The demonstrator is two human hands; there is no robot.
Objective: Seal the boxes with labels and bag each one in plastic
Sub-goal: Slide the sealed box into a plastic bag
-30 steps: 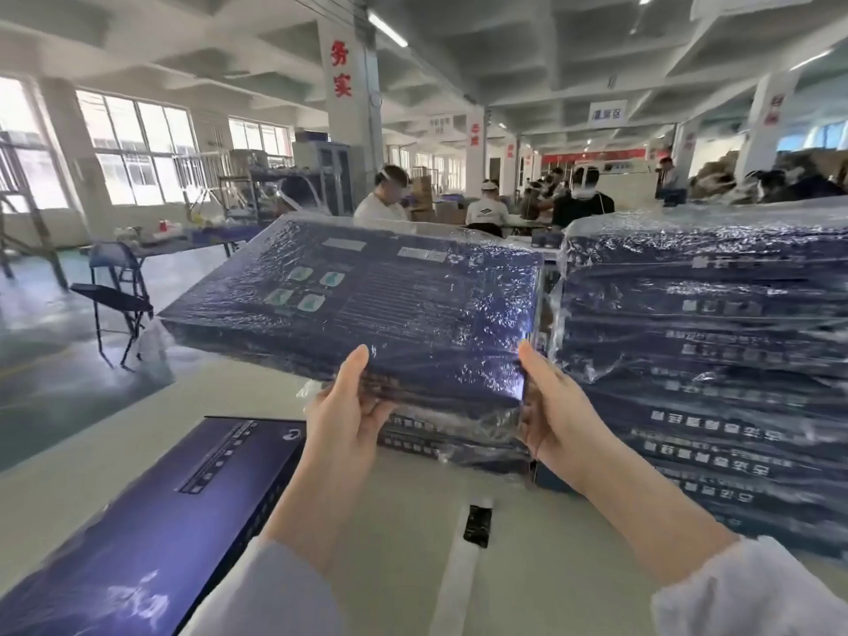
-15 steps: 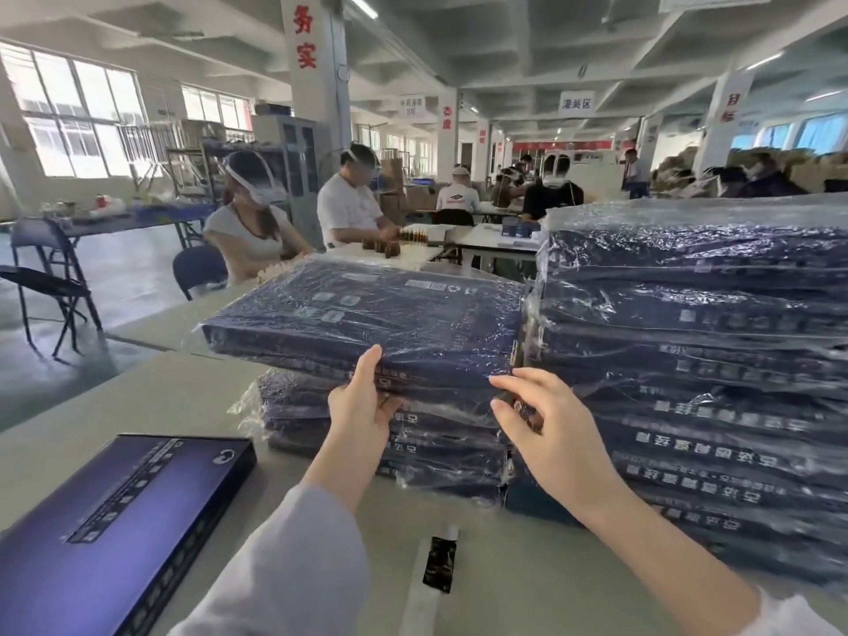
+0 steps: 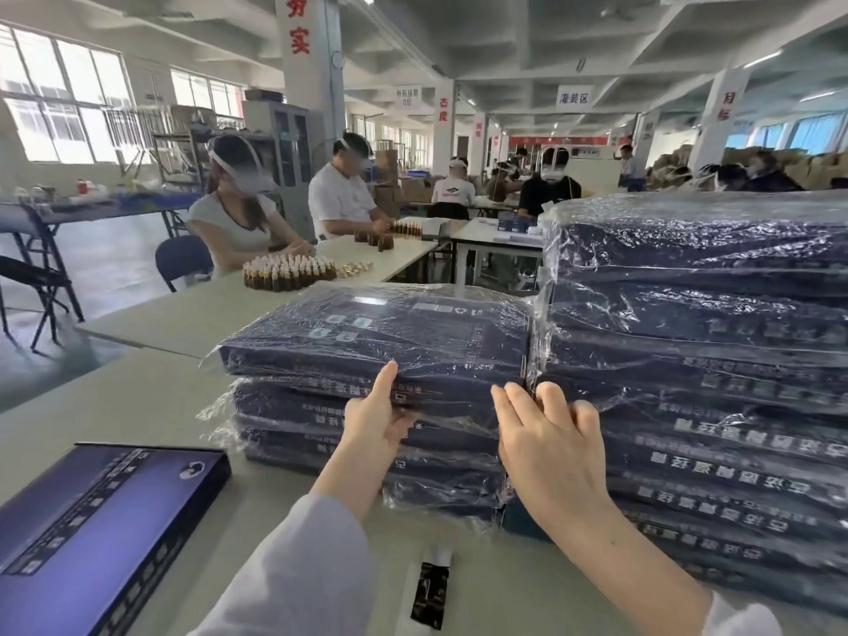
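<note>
**Both hands at the near edge of the top bagged box**

The top bagged box (image 3: 381, 332), dark blue inside wrinkled clear plastic, lies flat on a short stack of bagged boxes (image 3: 348, 447) on the grey table (image 3: 137, 406). Just to its right, and touching it, stands a much taller stack (image 3: 706, 387) of the same wrapped boxes.

The left hand (image 3: 374, 417) is at the near side of the top box. Its thumb is straight and points up, with the tip against the box edge. The other fingers are mostly hidden behind the palm, so I cannot tell if they grip anything.

The right hand (image 3: 548, 436) is wide open. Its fingers are spread and nearly straight, and the fingertips touch the near right corner of the top box, where the two stacks meet. It holds nothing.

At the lower left, one unbagged box (image 3: 101, 521) lies flat on the table, apart from the stacks. Between the two forearms a small black label (image 3: 431, 589) lies on a white backing strip.

On the next table (image 3: 192, 319), a group of small brown bottles (image 3: 287, 270) stands in front of two seated workers (image 3: 238, 218).
</note>
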